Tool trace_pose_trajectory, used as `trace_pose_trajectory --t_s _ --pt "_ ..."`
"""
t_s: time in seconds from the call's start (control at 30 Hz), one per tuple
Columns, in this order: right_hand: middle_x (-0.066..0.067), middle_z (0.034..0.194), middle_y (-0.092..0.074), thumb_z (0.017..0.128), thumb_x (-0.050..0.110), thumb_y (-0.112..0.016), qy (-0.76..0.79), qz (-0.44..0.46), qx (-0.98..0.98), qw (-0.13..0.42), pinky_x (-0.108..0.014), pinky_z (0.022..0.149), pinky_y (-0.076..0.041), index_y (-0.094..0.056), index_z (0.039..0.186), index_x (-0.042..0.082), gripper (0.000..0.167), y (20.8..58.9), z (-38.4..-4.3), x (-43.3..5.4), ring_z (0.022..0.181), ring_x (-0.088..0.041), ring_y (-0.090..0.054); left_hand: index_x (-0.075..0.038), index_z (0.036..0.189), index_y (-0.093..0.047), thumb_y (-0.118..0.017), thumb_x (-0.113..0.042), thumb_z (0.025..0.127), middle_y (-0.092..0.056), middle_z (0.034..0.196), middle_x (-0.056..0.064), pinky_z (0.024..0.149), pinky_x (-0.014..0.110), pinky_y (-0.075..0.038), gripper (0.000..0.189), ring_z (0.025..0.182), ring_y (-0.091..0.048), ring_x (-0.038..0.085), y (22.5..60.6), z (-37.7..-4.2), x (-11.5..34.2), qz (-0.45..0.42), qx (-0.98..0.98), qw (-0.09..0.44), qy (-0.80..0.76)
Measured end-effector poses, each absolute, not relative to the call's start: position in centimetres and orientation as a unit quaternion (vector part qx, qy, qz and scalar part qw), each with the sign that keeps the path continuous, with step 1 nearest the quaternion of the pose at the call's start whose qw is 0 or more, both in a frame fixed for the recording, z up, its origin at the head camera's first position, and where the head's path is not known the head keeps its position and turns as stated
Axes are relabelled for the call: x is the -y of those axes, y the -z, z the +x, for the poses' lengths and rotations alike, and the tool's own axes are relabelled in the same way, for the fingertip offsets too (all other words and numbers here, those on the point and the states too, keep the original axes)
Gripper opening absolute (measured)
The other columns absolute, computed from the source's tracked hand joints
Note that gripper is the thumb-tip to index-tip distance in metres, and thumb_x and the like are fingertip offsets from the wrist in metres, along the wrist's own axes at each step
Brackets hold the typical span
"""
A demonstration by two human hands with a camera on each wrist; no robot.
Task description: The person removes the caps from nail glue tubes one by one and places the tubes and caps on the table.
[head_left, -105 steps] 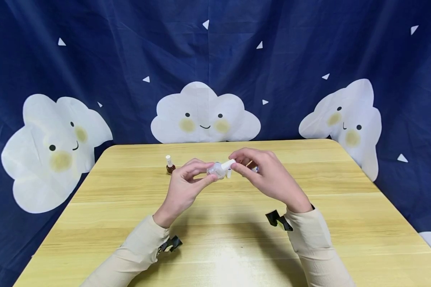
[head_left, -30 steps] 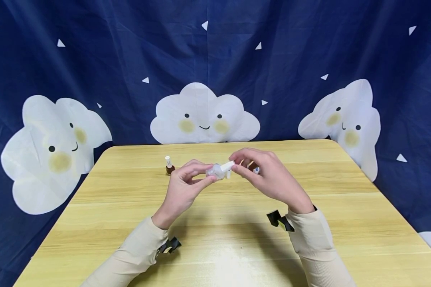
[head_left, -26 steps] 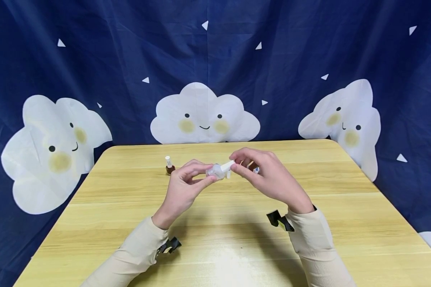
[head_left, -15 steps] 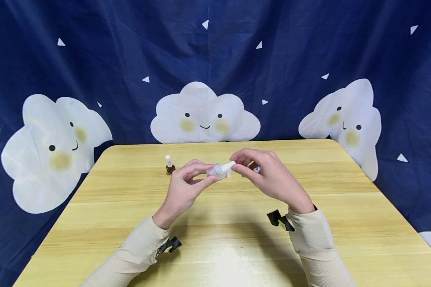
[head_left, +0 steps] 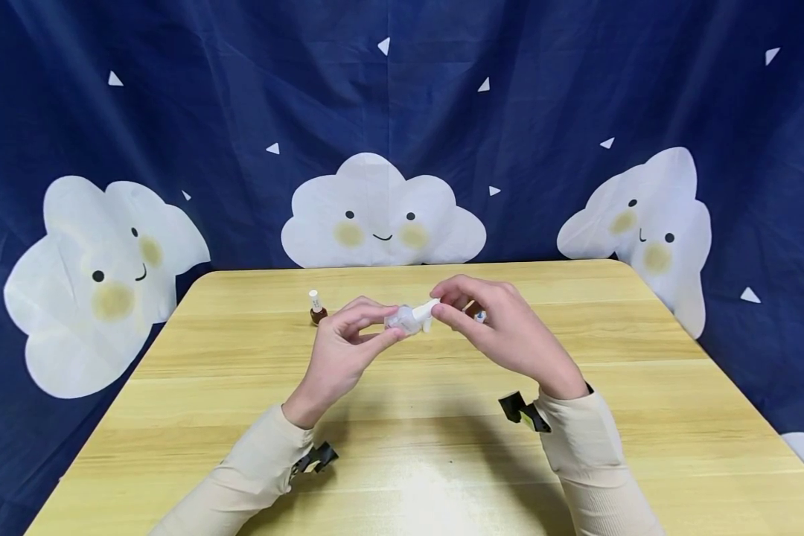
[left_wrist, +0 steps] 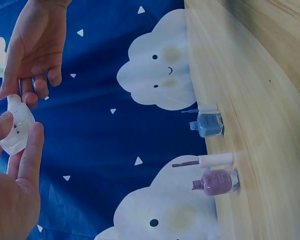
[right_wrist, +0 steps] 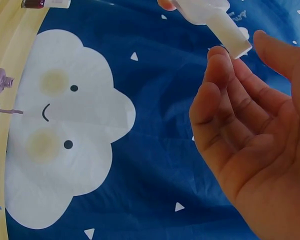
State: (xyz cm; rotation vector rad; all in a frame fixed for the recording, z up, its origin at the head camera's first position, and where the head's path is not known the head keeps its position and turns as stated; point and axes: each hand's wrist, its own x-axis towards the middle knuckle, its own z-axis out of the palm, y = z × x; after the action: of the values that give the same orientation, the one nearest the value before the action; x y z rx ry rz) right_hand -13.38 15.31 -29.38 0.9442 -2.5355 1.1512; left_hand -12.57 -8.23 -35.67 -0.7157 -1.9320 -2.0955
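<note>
Bottle [head_left: 405,320] sits pinched in the left grip [head_left: 337,348], raised above the counter [head_left: 402,406]. Its long axis runs toward the right grip [head_left: 502,328], which curls beside the cap [head_left: 425,310]; whether it pinches cannot be told.

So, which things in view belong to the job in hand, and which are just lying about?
In hand:
pale bottle, held by the left hand
white cap, right hand at it

Apparently just lying about:
capped red bottle
open purple bottle
purple's brush cap
open blue bottle
blue's brush cap
</note>
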Motion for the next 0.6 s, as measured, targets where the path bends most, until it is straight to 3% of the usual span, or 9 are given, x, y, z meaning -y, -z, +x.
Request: trace_pose_trajectory --t_s 0.6 --pt "0.01 0.088 -0.07 0.099 0.021 -0.071 -0.376 0.336 0.855 0.118 -0.025 0.065 -0.058 -0.073 0.105 0.018 0.008 29.14 -13.12 -15.35 0.076 -0.006 -0.062 0.006 0.117 -0.073 -0.079 0.006 0.085 -0.069 0.103 0.004 0.086 0.038 -0.063 0.032 0.103 -0.073 0.018 35.45 -12.33 8.16 -0.241 0.662 0.1 0.703"
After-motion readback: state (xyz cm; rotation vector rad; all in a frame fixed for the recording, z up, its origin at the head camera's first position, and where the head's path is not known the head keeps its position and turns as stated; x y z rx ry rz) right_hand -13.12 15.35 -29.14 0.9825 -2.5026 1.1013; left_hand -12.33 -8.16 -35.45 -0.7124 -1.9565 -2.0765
